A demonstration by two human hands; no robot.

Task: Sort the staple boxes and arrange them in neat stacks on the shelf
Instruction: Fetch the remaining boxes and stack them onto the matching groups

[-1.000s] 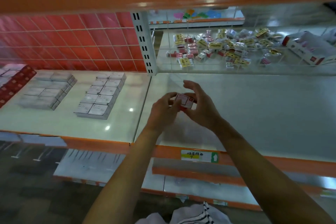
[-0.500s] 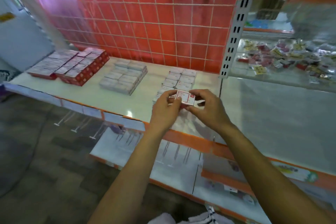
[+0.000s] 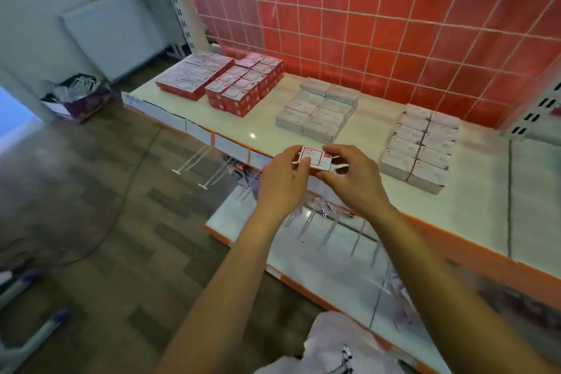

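Since the earlier frame our view has swung left along the white shelf (image 3: 479, 206). The loose packets at its right end are now out of sight, and the stacks of red cardboard boxes (image 3: 239, 85) show fully. We cannot read the blurred print on the small red-and-white staple box (image 3: 314, 159), and fingers hide its underside. The left hand (image 3: 280, 181) pinches its left end and the right hand (image 3: 353, 182) curls round its right end. Both hold it above the shelf's front edge, near blocks of pale grey boxes (image 3: 420, 149).
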